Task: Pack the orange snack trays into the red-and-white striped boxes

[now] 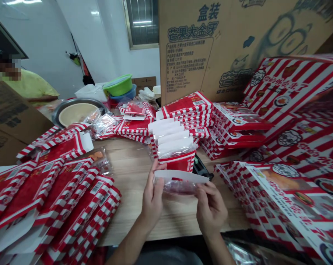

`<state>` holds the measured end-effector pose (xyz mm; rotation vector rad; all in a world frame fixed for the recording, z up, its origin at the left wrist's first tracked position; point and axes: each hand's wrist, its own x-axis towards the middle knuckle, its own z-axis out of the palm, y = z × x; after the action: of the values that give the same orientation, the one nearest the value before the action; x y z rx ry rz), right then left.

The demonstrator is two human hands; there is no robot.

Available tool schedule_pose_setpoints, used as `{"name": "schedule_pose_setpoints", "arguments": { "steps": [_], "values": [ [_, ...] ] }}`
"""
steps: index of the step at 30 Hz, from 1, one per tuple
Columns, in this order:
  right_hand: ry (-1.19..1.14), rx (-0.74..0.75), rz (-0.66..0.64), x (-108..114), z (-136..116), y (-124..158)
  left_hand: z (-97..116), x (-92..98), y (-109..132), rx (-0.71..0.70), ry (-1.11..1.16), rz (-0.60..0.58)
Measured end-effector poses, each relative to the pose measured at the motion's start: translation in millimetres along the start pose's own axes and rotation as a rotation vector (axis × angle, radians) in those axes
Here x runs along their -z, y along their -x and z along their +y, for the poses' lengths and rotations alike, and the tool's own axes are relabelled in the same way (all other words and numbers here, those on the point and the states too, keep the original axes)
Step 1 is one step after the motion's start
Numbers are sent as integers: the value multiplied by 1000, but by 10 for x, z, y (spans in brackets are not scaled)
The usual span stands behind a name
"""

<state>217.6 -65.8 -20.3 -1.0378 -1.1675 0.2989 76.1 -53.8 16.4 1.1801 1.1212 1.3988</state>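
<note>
L hand (152,195) & R hand (210,209) both pinching 1 clear sachet (180,187) w/ white top strip, over wood table (172,217). Just beyond: 1 red-striped box (177,162), approx 5 white-topped packets (172,145) upright inside. 2 piles flat cartons (53,206) (255,198) either side.

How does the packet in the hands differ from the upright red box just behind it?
The packet is clear plastic with a white top strip, while the box is red-and-white card. The packet is held roughly level between the left hand and right hand; the box stands upright. The packet shows reddish contents; the box has white-topped packets rising from it. Both show red and white.
</note>
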Motion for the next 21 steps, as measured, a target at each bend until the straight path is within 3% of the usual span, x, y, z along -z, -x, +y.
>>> {"name": "schedule_pose_setpoints", "arguments": {
  "steps": [3,6,10,14,17,21],
  "values": [
    [-36,-127,-82,40,-60,-105,-16,231,-81,121,248,-303],
    [-227,-280,-206,114,-101,-223,-34,468,-200,230,280,-566],
    [-396,-343,-467,217,-78,-320,56,508,-369,264,195,-745],
    [-412,-331,-524,258,-61,-378,215,353,-464,170,105,-732],
    [-379,-341,-498,238,-76,-412,262,295,-437,61,57,-637],
    [-331,-372,-442,187,-139,-454,251,302,-398,-77,-61,-595]
  ]
}}
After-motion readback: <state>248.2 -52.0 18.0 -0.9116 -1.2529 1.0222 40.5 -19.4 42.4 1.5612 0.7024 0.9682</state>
